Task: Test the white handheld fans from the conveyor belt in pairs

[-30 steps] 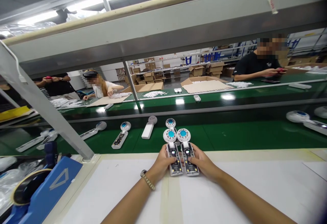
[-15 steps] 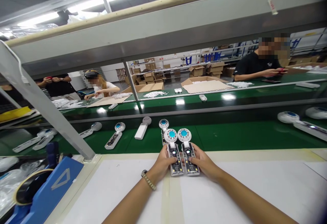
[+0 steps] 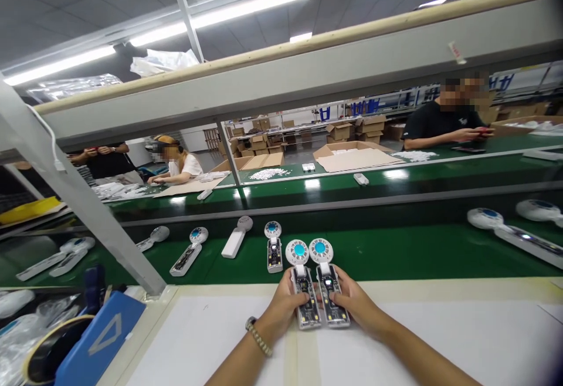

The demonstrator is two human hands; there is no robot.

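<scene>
My left hand (image 3: 284, 302) is wrapped round the handle of a white handheld fan (image 3: 307, 305) with a round slotted head and blue centre. The handle's front is uncovered or clear, so its dark circuit board shows. My right hand (image 3: 354, 301) grips a second, matching handheld fan (image 3: 335, 304), whose board has a small lit display. Both fans are side by side, heads up, above the bench's far edge, with my thumbs on the boards. Just beyond them, a third fan (image 3: 274, 251) lies on the green conveyor belt (image 3: 387, 251).
More fans (image 3: 187, 257) lie along the belt on the left, others (image 3: 528, 242) on the right. A blue tape dispenser (image 3: 94, 336) stands at the left beside a slanted metal post (image 3: 88, 198). A shelf beam (image 3: 281, 81) crosses above. Co-workers (image 3: 444, 122) sit behind a second belt.
My view has tilted up, so the hands and fans appear lower. Fans on the near belt have shifted left; a part on the far belt has shifted right. The left-hand fan's display now looks dark.
</scene>
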